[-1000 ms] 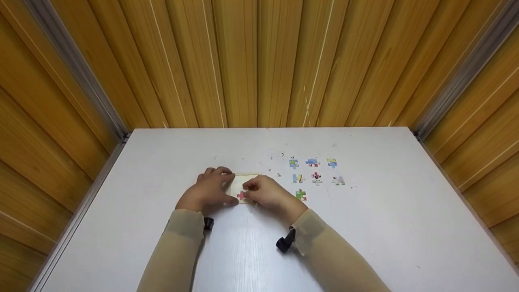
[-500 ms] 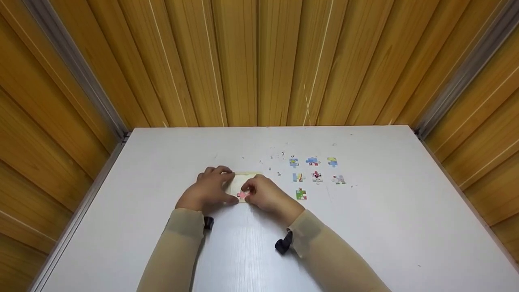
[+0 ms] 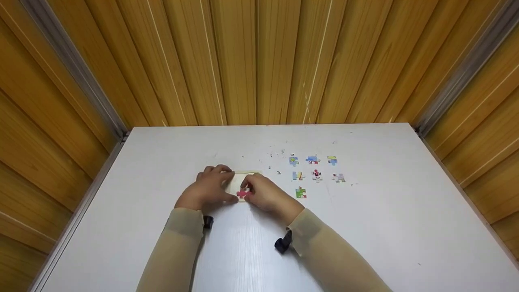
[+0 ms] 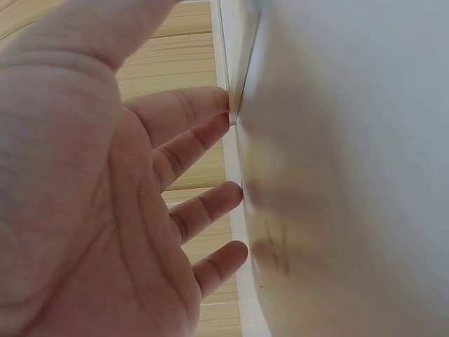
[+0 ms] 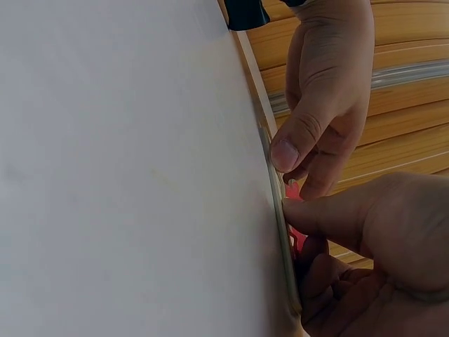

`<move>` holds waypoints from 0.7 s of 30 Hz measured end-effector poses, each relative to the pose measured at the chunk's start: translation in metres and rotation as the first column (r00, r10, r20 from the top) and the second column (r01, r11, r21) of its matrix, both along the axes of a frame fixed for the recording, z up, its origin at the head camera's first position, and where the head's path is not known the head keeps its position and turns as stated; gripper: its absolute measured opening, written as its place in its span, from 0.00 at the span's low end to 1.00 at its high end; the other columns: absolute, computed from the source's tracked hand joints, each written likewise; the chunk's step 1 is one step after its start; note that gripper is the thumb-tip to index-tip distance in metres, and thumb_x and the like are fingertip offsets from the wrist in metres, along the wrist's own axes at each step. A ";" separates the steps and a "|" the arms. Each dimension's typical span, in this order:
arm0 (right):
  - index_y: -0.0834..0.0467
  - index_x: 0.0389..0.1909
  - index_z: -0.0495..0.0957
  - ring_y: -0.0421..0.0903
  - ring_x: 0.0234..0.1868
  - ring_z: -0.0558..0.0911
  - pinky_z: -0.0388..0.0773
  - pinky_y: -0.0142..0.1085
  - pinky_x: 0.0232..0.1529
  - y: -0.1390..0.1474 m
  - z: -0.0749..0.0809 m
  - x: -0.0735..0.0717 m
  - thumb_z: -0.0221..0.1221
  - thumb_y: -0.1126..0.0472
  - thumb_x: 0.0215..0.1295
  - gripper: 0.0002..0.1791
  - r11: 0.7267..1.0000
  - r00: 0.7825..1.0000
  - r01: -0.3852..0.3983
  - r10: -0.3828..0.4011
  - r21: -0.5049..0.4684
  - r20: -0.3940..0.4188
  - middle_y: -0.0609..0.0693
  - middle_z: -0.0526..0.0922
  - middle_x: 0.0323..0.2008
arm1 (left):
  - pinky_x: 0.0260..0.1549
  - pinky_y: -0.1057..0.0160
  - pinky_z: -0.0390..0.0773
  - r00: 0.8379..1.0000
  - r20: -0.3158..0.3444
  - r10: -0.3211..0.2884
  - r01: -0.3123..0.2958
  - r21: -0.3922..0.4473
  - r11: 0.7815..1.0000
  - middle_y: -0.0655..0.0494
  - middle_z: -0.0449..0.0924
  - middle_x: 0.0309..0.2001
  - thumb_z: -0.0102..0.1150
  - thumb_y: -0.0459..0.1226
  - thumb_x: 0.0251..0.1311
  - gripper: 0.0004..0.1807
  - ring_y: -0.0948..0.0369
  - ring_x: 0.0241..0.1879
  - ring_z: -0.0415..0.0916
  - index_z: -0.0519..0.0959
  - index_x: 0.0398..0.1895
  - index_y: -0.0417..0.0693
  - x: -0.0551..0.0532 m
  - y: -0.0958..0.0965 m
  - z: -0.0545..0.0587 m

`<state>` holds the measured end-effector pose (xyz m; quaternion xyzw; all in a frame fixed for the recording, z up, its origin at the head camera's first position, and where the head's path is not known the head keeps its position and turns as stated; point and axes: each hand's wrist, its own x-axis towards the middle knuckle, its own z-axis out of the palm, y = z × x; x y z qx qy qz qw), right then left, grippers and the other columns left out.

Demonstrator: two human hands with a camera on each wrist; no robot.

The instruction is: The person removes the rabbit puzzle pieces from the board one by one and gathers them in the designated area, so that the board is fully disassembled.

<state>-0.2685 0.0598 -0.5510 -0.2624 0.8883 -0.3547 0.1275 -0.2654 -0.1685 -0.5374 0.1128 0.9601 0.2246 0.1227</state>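
A small square puzzle tray (image 3: 238,181) with a pale base and thin raised rim lies on the white table. My left hand (image 3: 208,190) holds its left side, thumb at the near corner and forefinger at the far one. In the left wrist view, fingertips of the left hand (image 4: 105,182) touch the tray's corner (image 4: 242,67). My right hand (image 3: 265,192) pinches a red jigsaw piece (image 3: 242,194) inside the tray, along the near rim. In the right wrist view the red piece (image 5: 298,240) is partly covered by the right hand's fingers.
Several jigsaw pieces lie in rows right of the tray, among them a green piece (image 3: 301,193) and a red-and-white piece (image 3: 316,175). Small dark specks (image 3: 278,172) dot the table (image 3: 243,251) behind the tray. Wood-patterned panels (image 3: 275,73) stand beyond the table's far edge.
My right hand has shifted slightly left and pulled its fingers back a little, showing more of the red jigsaw piece near the rim. The left hand stays on the tray.
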 end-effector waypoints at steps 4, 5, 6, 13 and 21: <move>0.62 0.55 0.83 0.50 0.50 0.80 0.81 0.50 0.59 0.001 0.000 0.000 0.68 0.71 0.72 0.14 1.000 1.000 -0.014 0.014 -0.022 -0.011 0.59 0.82 0.51 | 0.78 0.31 0.69 1.000 0.001 -0.003 0.003 -0.008 1.000 0.55 0.70 0.83 0.83 0.52 0.61 0.47 0.42 0.83 0.62 0.76 0.84 0.56 0.001 0.001 0.001; 0.62 0.55 0.83 0.50 0.50 0.80 0.81 0.50 0.59 0.001 -0.001 0.000 0.68 0.71 0.71 0.14 1.000 1.000 -0.017 0.016 -0.026 -0.014 0.59 0.81 0.51 | 0.78 0.30 0.69 1.000 0.004 0.000 0.001 -0.009 1.000 0.55 0.70 0.83 0.84 0.52 0.61 0.47 0.42 0.83 0.61 0.76 0.84 0.56 0.001 0.001 0.002; 0.62 0.55 0.83 0.50 0.50 0.80 0.81 0.49 0.59 0.001 -0.001 0.000 0.68 0.71 0.71 0.14 0.999 1.000 -0.018 0.017 -0.028 -0.018 0.59 0.81 0.51 | 0.78 0.30 0.70 1.000 0.005 0.002 -0.002 -0.010 1.000 0.55 0.70 0.83 0.83 0.52 0.61 0.47 0.42 0.83 0.61 0.76 0.84 0.57 0.001 0.001 0.002; 0.63 0.55 0.86 0.50 0.49 0.81 0.82 0.48 0.58 0.001 -0.001 -0.001 0.69 0.70 0.69 0.15 1.000 0.999 -0.018 0.018 -0.001 -0.033 0.59 0.83 0.50 | 0.78 0.32 0.69 1.000 0.004 -0.004 0.004 -0.003 1.000 0.56 0.69 0.84 0.84 0.52 0.62 0.46 0.43 0.83 0.61 0.76 0.84 0.58 0.001 0.000 0.000; 0.64 0.58 0.88 0.49 0.50 0.81 0.82 0.49 0.60 0.001 0.000 -0.004 0.69 0.67 0.69 0.18 0.999 0.999 -0.035 0.036 0.033 -0.027 0.59 0.83 0.51 | 0.78 0.31 0.70 1.000 0.002 0.000 0.000 0.007 1.000 0.55 0.70 0.83 0.85 0.51 0.60 0.48 0.41 0.83 0.61 0.77 0.83 0.56 0.001 0.000 0.000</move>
